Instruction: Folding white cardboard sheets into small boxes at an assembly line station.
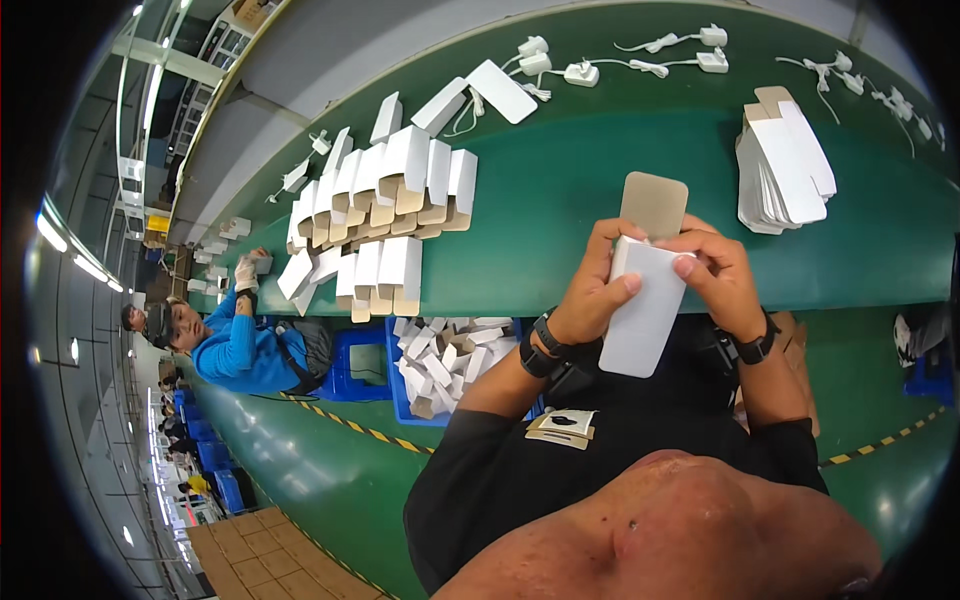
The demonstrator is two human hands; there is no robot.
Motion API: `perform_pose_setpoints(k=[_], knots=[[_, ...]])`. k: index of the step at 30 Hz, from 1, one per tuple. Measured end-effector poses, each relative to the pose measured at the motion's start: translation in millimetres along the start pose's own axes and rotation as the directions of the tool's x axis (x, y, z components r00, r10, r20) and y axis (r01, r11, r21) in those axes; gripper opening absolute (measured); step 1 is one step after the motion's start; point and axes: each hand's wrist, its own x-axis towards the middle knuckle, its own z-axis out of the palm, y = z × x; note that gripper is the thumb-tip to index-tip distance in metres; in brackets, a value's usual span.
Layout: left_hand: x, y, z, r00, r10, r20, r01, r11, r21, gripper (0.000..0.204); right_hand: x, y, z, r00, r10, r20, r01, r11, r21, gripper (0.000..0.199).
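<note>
A green work surface (590, 150) curves across the upper frame, bearing a cluster of open white boxes (402, 152) left of centre, stacked flat cartons (770, 180) at upper right and white corded chargers (712, 62) along its far side. Right of centre, by the near edge, the left hand (600, 283) and right hand (724, 272) both grip a white box (645, 315), its tan flap (655, 205) raised. A blue bin (393, 365) heaped with small boxes (440, 370) sits at lower centre, above green floor (350, 455), while a blue-clad co-worker (245, 350) sits at left, near bright ceiling lights (52, 232).

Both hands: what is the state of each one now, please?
Left hand: closed, holding the white box.
Right hand: closed, holding the same box.
</note>
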Motion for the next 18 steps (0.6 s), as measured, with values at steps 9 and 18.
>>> perform_pose_setpoints(k=[9,18], knots=[[3,2,13,0.972,-0.053,-0.230,0.014,0.986,-0.164,0.087,16,13,14,0.951,-0.309,0.015,0.304,0.928,-0.217,0.021],[-5,-10,-2,0.993,0.061,-0.096,-0.041,0.978,0.206,0.079,28,19,-2,0.998,0.002,0.061,0.004,0.994,-0.109,0.011]])
